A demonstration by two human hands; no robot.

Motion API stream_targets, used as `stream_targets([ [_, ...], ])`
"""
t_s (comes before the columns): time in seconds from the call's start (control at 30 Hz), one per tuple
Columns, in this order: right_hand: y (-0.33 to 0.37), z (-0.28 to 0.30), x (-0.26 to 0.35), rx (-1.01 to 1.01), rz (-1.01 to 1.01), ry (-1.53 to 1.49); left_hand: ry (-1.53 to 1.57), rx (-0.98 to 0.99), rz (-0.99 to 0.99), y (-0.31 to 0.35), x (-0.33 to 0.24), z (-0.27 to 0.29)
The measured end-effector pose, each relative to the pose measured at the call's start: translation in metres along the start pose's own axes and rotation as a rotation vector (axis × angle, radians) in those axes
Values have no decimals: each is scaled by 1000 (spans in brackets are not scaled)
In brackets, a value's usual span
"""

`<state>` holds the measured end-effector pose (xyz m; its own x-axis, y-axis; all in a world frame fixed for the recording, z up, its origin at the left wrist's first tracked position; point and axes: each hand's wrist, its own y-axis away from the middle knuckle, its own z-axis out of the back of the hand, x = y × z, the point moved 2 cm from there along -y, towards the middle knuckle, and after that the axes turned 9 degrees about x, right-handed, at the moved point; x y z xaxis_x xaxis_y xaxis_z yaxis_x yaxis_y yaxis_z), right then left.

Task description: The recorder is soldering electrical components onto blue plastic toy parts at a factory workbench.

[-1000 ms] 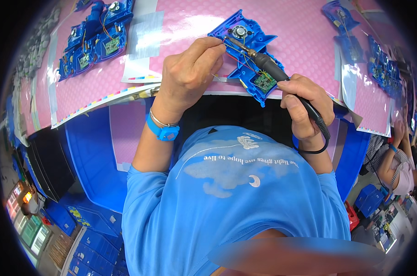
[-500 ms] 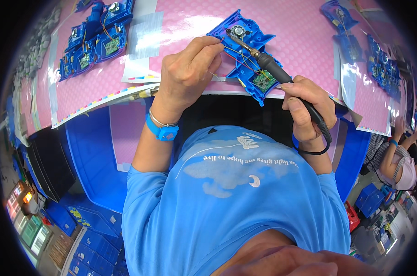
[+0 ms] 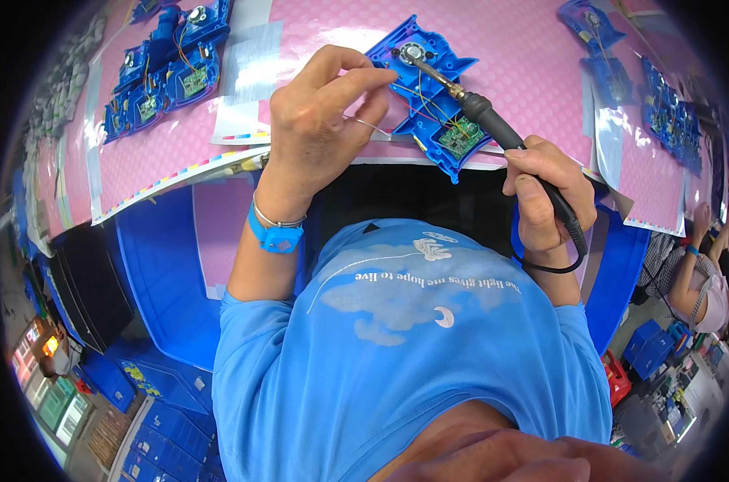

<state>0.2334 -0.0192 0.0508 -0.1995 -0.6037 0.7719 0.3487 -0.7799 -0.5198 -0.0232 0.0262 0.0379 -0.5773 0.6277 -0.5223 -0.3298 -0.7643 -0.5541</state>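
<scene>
right hand (image 3: 541, 197) grips soldering iron (image 3: 493, 128), left hand (image 3: 320, 112) pinches solder wire (image 3: 368, 124); a slip could scorch the blue housing (image 3: 429, 96).

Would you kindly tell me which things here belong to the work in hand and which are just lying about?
In hand:
- soldering iron in right hand
- solder wire in left hand
- blue plastic housing
- green circuit board

Lying about:
- other blue housings
- blue housings at right
- blue bins
</scene>
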Motion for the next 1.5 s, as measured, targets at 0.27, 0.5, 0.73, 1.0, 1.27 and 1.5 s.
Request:
stream_targets([
  [0.27,0,2,1,-28,9,-45,-168,252,-116,-11,-4,-4],
  [0.5,1,4,-2,-1,13,-43,-228,94,-279,-7,3,-12],
  [0.73,-1,1,-4,3,7,-41,-210,126,-239,-6,2,-13],
  [1.0,-2,0,-6,20,-8,-34,-174,129,-222,-6,3,-15],
  [1.27,-1,3,-5,-23,71,-28,-176,158,-153,-7,0,-13],
  [1.5,0,3,-6,-35,62,-47,-164,156,-163,-6,3,-14],
])
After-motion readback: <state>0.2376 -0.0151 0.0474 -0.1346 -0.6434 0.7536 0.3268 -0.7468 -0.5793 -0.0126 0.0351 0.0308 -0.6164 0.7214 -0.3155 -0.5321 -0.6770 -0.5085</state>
